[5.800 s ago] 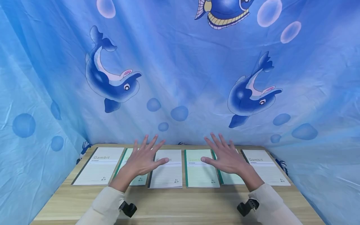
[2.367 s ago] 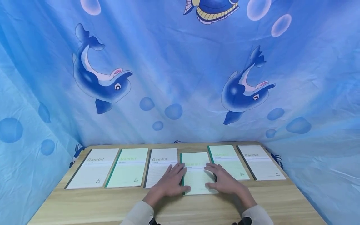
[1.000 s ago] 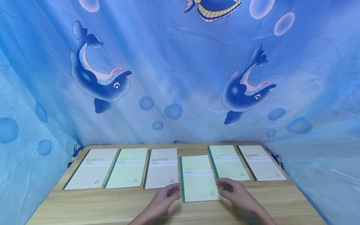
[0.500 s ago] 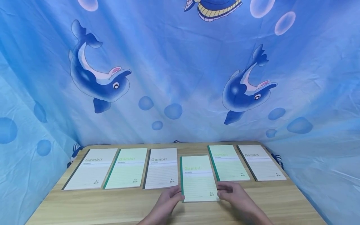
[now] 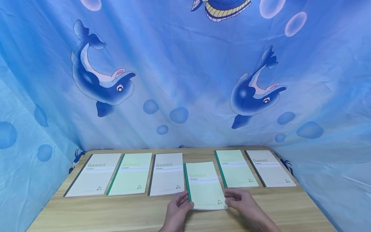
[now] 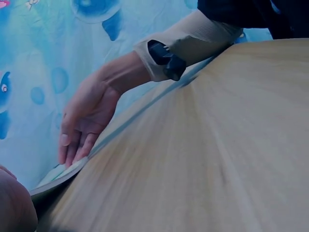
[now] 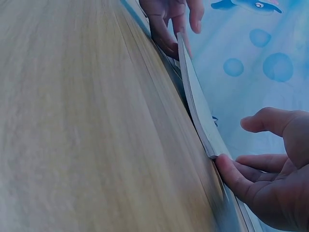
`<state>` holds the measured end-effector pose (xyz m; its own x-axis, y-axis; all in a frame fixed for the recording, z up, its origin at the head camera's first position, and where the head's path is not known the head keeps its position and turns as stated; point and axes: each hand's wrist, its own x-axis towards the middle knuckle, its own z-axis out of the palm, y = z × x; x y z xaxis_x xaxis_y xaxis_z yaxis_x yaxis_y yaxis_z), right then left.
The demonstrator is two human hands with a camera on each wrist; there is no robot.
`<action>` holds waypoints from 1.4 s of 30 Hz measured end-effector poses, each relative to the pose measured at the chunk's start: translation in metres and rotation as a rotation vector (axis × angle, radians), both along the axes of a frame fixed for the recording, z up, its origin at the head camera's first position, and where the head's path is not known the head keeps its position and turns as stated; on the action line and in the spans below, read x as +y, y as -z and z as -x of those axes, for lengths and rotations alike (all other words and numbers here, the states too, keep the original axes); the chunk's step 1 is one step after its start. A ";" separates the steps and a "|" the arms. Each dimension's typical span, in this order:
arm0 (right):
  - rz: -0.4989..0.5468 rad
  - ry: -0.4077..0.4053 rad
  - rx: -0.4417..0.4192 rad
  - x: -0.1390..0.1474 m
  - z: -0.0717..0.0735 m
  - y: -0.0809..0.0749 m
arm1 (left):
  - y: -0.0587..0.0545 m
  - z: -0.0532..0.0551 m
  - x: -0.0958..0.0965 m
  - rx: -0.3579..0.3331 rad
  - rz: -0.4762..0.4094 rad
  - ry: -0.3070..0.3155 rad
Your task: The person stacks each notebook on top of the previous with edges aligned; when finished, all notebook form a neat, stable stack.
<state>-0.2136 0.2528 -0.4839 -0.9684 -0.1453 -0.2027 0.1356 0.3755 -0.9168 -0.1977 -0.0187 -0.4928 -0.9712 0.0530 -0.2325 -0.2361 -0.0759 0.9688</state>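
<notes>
A pale green notebook (image 5: 205,190) with a green spine lies in front of the row, nearer the person than the others. My left hand (image 5: 176,211) grips its spine edge near the lower corner, thumb on top and fingers at the side. That edge is raised off the table, and the cover bows in the right wrist view. At the opposite edge, my right hand (image 5: 244,206) touches the lower corner with its fingertips. Its thumb stands apart from the notebook in the right wrist view, where the thin page block (image 7: 198,101) slants up toward the left hand.
To the left lie a white notebook (image 5: 90,175), a green one (image 5: 130,175) and another white one (image 5: 166,175). A green notebook (image 5: 237,169) and a white one (image 5: 271,169) lie to the right. Behind the wooden table (image 5: 121,212) hangs a blue dolphin-print curtain (image 5: 185,80).
From hovering over the row, both hands came down to the middle green notebook, which slid toward the person. Lately the left hand took its spine edge and raised it slightly.
</notes>
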 end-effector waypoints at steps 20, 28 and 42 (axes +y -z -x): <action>0.022 0.015 0.022 0.000 -0.005 0.002 | -0.009 -0.008 0.009 0.075 -0.208 0.019; 0.078 0.053 0.011 -0.007 -0.006 0.008 | -0.020 -0.012 0.003 0.039 -0.341 0.023; 0.267 0.099 0.112 -0.050 0.018 -0.005 | -0.035 0.010 -0.044 0.074 -0.153 -0.014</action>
